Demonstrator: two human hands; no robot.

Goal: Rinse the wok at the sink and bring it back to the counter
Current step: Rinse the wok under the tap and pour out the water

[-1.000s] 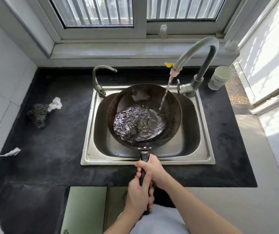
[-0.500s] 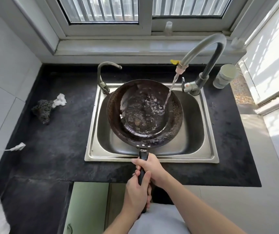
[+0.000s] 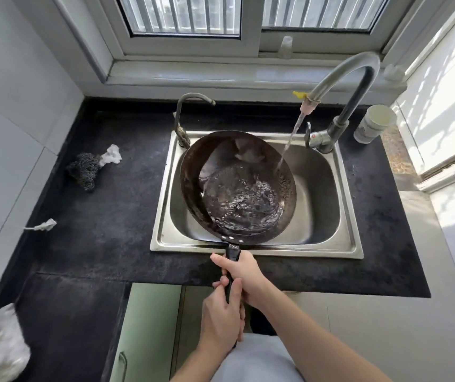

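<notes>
The wok (image 3: 237, 188) sits tilted over the sink (image 3: 328, 244), handle axis running straight toward the body. Right hand (image 3: 244, 274) grips nearer the bowl; left hand (image 3: 222, 312) clasps the handle end

Bright daylight enters through the window (image 3: 248, 15) at top and falls hard on the right wall (image 3: 446, 86), leaving barred shadow stripes and near-blown highlights. Sink (image 3: 344, 244) steel shows soft glare. Dark table (image 3: 105, 216) reads grainy. Wide-angle bending at edges; corners slightly soft.
</notes>
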